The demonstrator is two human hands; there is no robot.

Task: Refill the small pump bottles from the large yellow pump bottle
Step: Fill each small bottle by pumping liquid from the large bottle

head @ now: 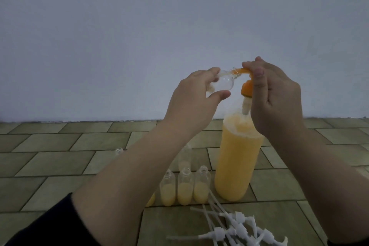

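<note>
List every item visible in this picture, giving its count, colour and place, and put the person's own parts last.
Large plastic pump bottle: one, yellow liquid, orange pump head, standing on the tiled floor.
Small clear bottle: one, empty, held tilted at the pump spout.
Small part-filled bottles: three in a row, yellow liquid, left of the large bottle; more behind the arm, count unclear.
White pump tops: loose heap, front right.
Wall: grey-white, behind.
Left hand: holds the small bottle.
Right hand: on the pump head.
</note>
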